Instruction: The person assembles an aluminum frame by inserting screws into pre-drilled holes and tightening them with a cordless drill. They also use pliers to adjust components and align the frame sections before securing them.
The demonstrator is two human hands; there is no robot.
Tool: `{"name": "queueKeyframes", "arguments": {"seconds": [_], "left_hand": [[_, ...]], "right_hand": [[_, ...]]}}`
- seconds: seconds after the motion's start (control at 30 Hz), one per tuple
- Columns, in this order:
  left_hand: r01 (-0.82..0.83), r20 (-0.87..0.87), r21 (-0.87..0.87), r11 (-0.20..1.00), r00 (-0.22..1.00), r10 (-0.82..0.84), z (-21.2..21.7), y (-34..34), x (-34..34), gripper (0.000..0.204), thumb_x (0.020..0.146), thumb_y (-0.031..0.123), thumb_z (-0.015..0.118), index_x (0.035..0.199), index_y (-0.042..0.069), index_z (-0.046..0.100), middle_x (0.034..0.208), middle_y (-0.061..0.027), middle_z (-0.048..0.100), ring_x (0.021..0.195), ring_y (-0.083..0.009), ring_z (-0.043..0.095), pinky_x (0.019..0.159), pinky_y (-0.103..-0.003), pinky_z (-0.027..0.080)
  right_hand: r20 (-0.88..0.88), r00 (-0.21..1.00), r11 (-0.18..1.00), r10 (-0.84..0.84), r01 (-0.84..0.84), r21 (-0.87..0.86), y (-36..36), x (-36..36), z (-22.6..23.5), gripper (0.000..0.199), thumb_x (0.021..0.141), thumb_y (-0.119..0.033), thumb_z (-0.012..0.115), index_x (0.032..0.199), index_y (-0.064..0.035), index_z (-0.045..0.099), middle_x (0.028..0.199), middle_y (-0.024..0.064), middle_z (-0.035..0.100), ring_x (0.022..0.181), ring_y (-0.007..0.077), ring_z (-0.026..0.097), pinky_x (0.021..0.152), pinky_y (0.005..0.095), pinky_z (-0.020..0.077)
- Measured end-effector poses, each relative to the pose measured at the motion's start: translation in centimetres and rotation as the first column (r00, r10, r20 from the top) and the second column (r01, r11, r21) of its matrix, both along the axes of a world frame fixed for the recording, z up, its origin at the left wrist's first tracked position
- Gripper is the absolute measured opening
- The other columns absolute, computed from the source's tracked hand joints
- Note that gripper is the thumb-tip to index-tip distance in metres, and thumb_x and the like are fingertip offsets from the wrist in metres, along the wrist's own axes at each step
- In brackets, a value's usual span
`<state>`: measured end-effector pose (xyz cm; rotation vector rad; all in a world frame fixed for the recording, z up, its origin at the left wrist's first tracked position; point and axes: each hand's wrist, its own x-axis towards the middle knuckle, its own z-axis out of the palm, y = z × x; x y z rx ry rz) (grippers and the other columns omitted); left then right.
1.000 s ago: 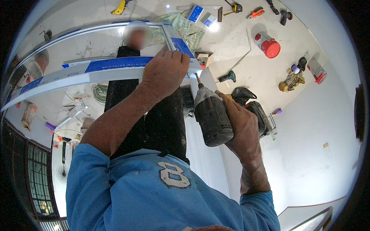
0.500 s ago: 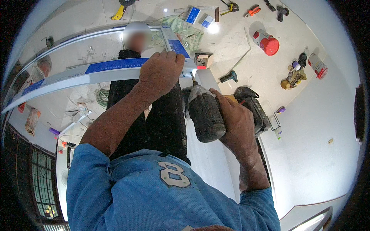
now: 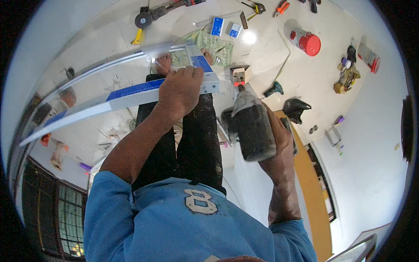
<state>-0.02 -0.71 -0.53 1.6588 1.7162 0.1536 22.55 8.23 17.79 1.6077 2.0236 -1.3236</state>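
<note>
My left hand (image 3: 181, 91) is closed over the top of a white aluminium frame (image 3: 148, 92) with blue film, close to its right end. Small dark screw heads or holes show at that end. The frame lies across in front of my black-trousered legs. My right hand (image 3: 281, 139) grips a worn black cordless drill (image 3: 252, 126) with a pale, scuffed nose. Its tip is to the right of the frame, apart from it, and overlaps in view a small open cardboard box (image 3: 240, 72) with red inside. The drill's body hides most of my right fingers.
Beyond the frame lie an angle grinder (image 3: 143, 20), a tape measure (image 3: 259, 8), orange pliers (image 3: 282, 8), blue-and-white boxes (image 3: 217, 26) and a green patterned cloth (image 3: 218, 47). Farther right are a red-lidded bucket (image 3: 310, 44), another drill (image 3: 274, 89) and a black case-like thing (image 3: 297, 110).
The drill has come away from the frame's right end and moved right, toward the small box. My left hand stays on the frame. The whole view has shifted.
</note>
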Motion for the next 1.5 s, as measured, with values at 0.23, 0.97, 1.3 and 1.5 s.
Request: {"name": "queueKeyframes", "arguments": {"seconds": [0.23,0.97,1.3,1.5], "left_hand": [[0.133,0.089,-0.073,0.988,0.988,-0.126,0.0,0.6,-1.8,0.048,0.075,0.002,0.084,0.119,-0.003,0.067,0.11,-0.0229,0.068,0.111,-0.0415,0.07,0.098,-0.052,0.057],[0.201,-0.314,0.078,0.976,0.934,-0.167,0.2,3.7,0.1,0.041,0.088,0.021,0.095,0.116,-0.002,0.075,0.093,-0.0174,0.082,0.085,-0.0223,0.083,0.072,-0.038,0.068],[0.032,-0.452,-0.138,0.99,0.887,-0.092,1.6,3.8,2.0,0.04,0.09,0.016,0.091,0.122,-0.002,0.074,0.103,-0.0183,0.083,0.097,-0.0233,0.083,0.086,-0.039,0.067],[0.06,-0.425,-0.202,0.978,0.894,-0.142,1.9,3.9,1.1,0.044,0.09,0.012,0.087,0.128,-0.003,0.069,0.109,-0.0225,0.079,0.102,-0.0274,0.081,0.09,-0.042,0.066]], "right_hand": [[0.055,0.848,0.844,-0.526,0.529,-0.085,-9.6,6.8,-11.0,0.067,0.091,-0.006,0.082,0.153,0.0008,0.059,0.14,0.0228,0.075,0.128,0.0365,0.075,0.109,0.0445,0.058],[0.169,0.774,0.787,-0.611,0.569,0.237,-15.5,8.6,-68.2,0.066,0.092,-0.034,0.085,0.137,0.0005,0.052,0.131,0.0297,0.067,0.116,0.0498,0.073,0.097,0.0582,0.061],[0.016,0.793,0.772,-0.609,0.587,0.244,-10.1,5.8,-56.7,0.078,0.082,-0.04,0.095,0.141,-0.0013,0.062,0.143,0.0264,0.067,0.128,0.0459,0.07,0.107,0.055,0.058],[-0.913,0.403,0.737,-0.062,0.635,0.231,-8.1,-5.0,-38.0,0.094,0.078,-0.039,0.099,0.155,-0.0068,0.056,0.151,0.0217,0.064,0.145,0.0411,0.058,0.124,0.0525,0.0414]]}}
